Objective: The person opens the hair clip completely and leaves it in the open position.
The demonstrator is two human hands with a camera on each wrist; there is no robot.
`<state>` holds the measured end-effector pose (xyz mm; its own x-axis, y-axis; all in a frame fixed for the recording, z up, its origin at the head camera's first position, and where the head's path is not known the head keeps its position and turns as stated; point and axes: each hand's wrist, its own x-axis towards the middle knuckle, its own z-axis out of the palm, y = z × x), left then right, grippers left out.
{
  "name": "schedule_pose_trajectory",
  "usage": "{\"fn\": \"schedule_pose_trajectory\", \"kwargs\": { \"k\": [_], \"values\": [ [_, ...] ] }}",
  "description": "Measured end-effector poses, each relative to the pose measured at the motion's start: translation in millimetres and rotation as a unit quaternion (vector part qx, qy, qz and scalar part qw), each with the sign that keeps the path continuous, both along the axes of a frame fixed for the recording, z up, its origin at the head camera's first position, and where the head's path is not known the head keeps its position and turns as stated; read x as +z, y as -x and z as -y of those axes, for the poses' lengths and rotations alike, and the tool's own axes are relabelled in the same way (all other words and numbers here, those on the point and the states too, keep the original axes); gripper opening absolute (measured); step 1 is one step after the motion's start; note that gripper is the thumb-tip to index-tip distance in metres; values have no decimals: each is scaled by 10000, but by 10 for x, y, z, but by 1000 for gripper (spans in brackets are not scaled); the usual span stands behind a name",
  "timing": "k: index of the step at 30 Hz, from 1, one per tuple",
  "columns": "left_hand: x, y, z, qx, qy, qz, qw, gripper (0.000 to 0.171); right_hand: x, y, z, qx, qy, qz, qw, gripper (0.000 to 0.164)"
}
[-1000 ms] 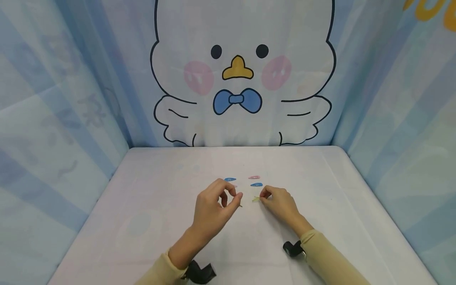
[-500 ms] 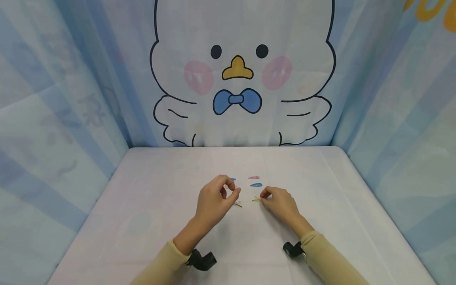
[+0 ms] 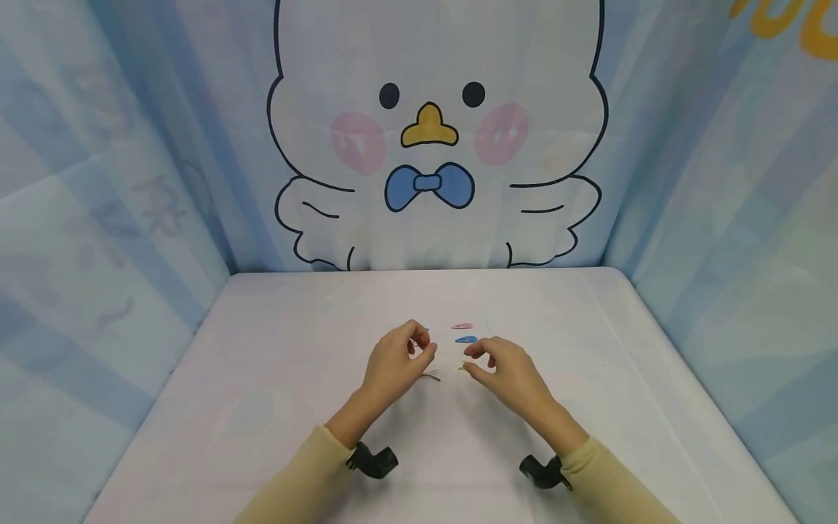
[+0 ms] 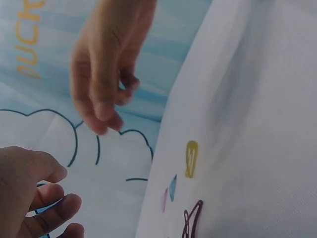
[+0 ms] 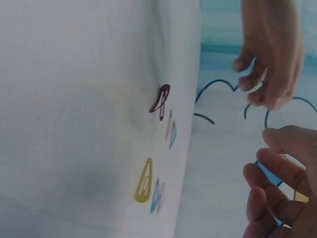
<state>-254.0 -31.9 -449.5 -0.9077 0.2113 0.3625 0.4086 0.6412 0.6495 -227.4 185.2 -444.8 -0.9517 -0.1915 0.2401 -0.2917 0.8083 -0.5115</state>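
Above the white, cloth-covered table point(image 3: 294, 422), the right hand point(image 3: 512, 371) lets go

Thumb and forefinger now stand apart; its release seems complete. The left hand point(image 3: 393, 360) has loosely curled fingers, holding nothing. On the cloth lie the yellow, teardrop-shaped, metal-looking hair clip point(image 5: 144, 181) and the maroon, splayed, metal-looking hair clip point(image 5: 162, 96)

Yellow clip point(image 5: 141, 192) in both wrist views

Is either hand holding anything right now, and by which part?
Neither: the left hand and right hand hold nothing; the yellow clip and dark red clip lie on the table.
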Motion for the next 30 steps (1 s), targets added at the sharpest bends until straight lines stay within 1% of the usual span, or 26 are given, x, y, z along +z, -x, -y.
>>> {"fn": "schedule_pose_trajectory", "kwargs": {
  "k": [4, 7, 10, 13, 17, 20, 22, 23, 25, 27, 30],
  "values": [
    [-161, 158, -6, 180, 221, 325, 9991, 17, 161, -126, 37, 155, 18, -364, 9992, 20],
    [-324, 278, -16, 336, 437, 587, 9968, 23, 310, -242, 34, 221, 32, -703, 9973, 19],
    [-466, 371, -15, 396, 593, 807, 9942, 28, 477, -375, 28, 229, 103, -953, 9951, 20],
    [-557, 447, 2, 412, 602, 936, 9929, 30, 627, -500, 39, 233, 214, -1211, 9921, 19],
    [-650, 548, 27, 429, 521, 991, 9928, 28, 783, -660, 85, 334, 474, -1727, 9833, 15],
    [-710, 616, 29, 422, 557, 859, 9938, 25, 863, -772, 121, 509, 725, -2232, 9707, 17],
    [-733, 647, 26, 432, 624, 748, 9943, 22, 904, -845, 138, 622, 856, -2475, 9631, 21],
    [-739, 658, 24, 451, 687, 685, 9943, 19, 923, -881, 145, 670, 908, -2572, 9597, 22],
    [-737, 667, 21, 483, 772, 638, 9938, 13, 958, -953, 152, 711, 964, -2647, 9569, 21],
    [-724, 672, 20, 507, 844, 667, 9929, 9, 986, -1026, 157, 763, 1047, -2688, 9544, 17],
    [-701, 673, 24, 479, 862, 751, 9923, 5, 1011, -1115, 165, 861, 1184, -2870, 9467, 9]
  ]
}}
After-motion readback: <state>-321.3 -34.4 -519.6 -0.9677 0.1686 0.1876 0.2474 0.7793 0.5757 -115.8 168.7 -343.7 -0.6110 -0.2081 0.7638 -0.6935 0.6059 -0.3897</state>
